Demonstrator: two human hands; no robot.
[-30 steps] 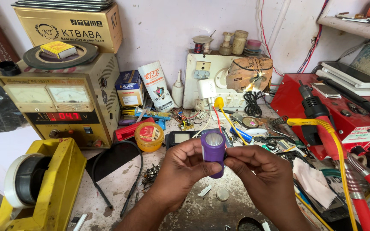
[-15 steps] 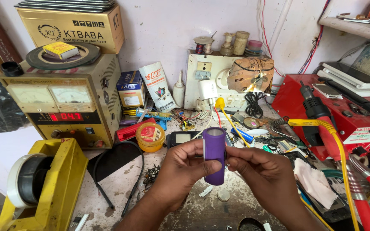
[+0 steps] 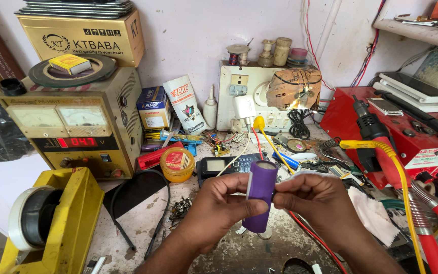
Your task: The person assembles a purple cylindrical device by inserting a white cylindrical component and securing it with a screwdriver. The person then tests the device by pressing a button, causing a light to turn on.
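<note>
- Nearest the camera, two bare hands meet over a cluttered bench (image 3: 214, 253). The left hand (image 3: 219, 208) and right hand (image 3: 320, 203) both pinch a purple cylindrical cell (image 3: 259, 200), fingers closed round its sides.
- The cell stands nearly upright, slightly tilted, raised above the bench and touching nothing else. Its top end faces the camera, probably so that it can be looked over.
- At the lower left sits a yellow tape dispenser (image 3: 62, 223) with a roll of tape in it, at the bench's near edge.
- Just beyond the hands lie a small keypad phone (image 3: 224, 165), a round yellow tin (image 3: 177, 164) and loose wires, within easy reach.
- To the right, a red and yellow cable (image 3: 401, 177) runs across the bench beside a red machine (image 3: 381, 122) with flat devices stacked on top.
- To the left stands a beige power supply (image 3: 77, 127) with two dial meters and a lit red display, turned toward the person so that it can be read.
- A brown cardboard box (image 3: 82, 35) rests on top of the supply.
- Farthest back, a white socket board (image 3: 249, 96) hangs on the pale wall, with a white charger plugged in and spools along its top.
</note>
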